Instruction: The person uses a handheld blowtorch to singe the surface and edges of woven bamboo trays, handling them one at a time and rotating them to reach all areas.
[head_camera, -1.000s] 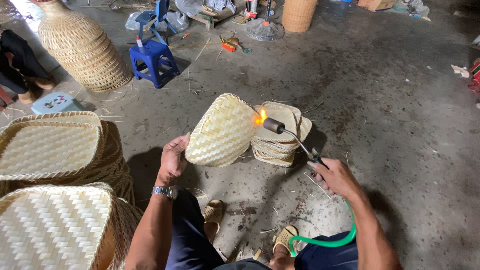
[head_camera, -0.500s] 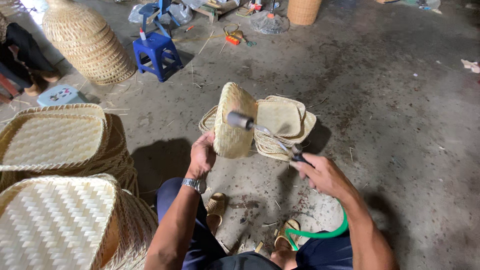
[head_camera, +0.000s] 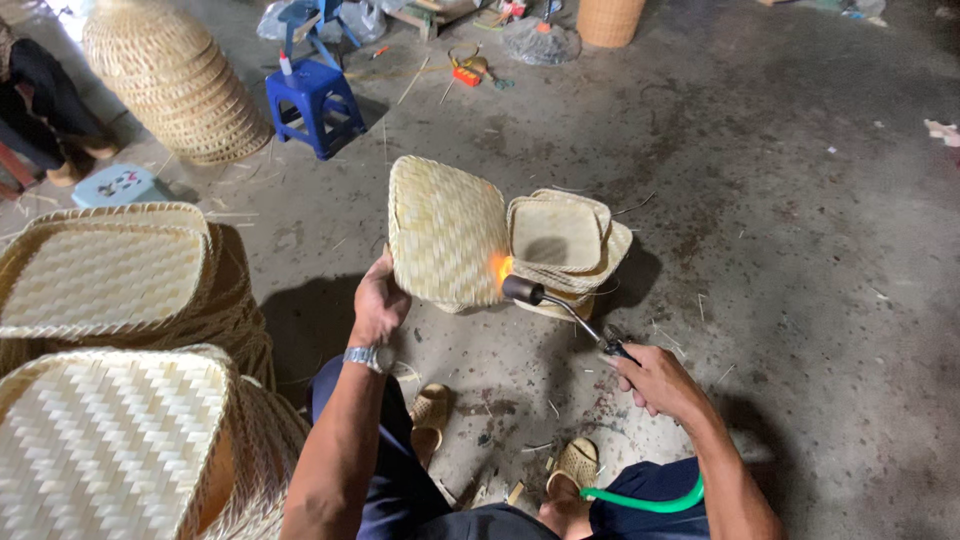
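The left hand (head_camera: 380, 305) grips an upturned woven basket (head_camera: 445, 232) above the floor; the right hand (head_camera: 655, 380) clamps a torch (head_camera: 560, 305), flame on its base, beside a stack of empty baskets (head_camera: 565, 240)

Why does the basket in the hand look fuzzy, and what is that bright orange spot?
Head view: the held woven basket is motion-blurred while the floor stays sharp; the torch flame glows orange against it; dark shadows sit beside the basket stack and under the left hand.
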